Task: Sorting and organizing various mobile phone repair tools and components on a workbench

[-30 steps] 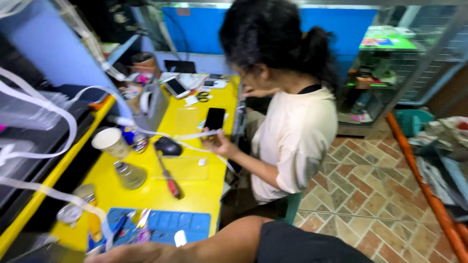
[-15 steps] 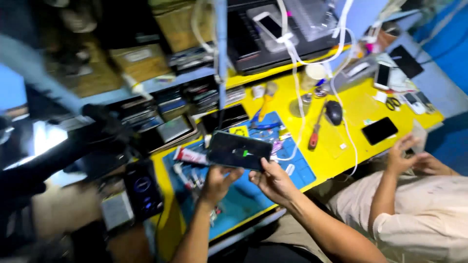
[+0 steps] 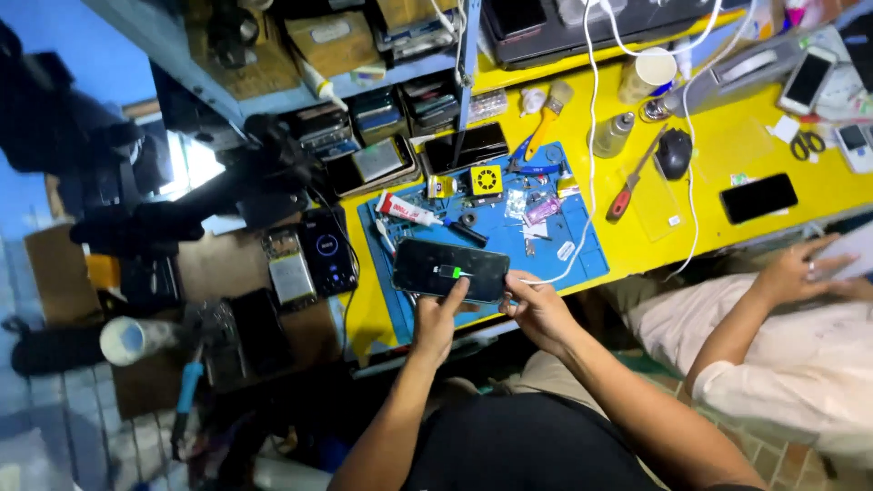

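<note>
A black smartphone (image 3: 450, 270) with a lit green charging icon is held flat over the front edge of a blue work mat (image 3: 546, 238). My left hand (image 3: 436, 318) grips it from below, thumb on the screen. My right hand (image 3: 536, 309) holds its right end, where a white cable (image 3: 582, 245) plugs in. The cable runs up across the mat to the back of the yellow bench (image 3: 727, 155).
On the mat lie a glue tube (image 3: 406, 210), small parts and a yellow square part (image 3: 486, 180). A red-handled screwdriver (image 3: 627, 191), a mouse (image 3: 674, 152) and another black phone (image 3: 758, 197) lie to the right. A seated person's hand (image 3: 796, 268) is at right. More phones (image 3: 309, 259) lie at left.
The view swung from the seated person to the bench. Since half a second ago the phone in my hands has settled level over the mat's front edge.
</note>
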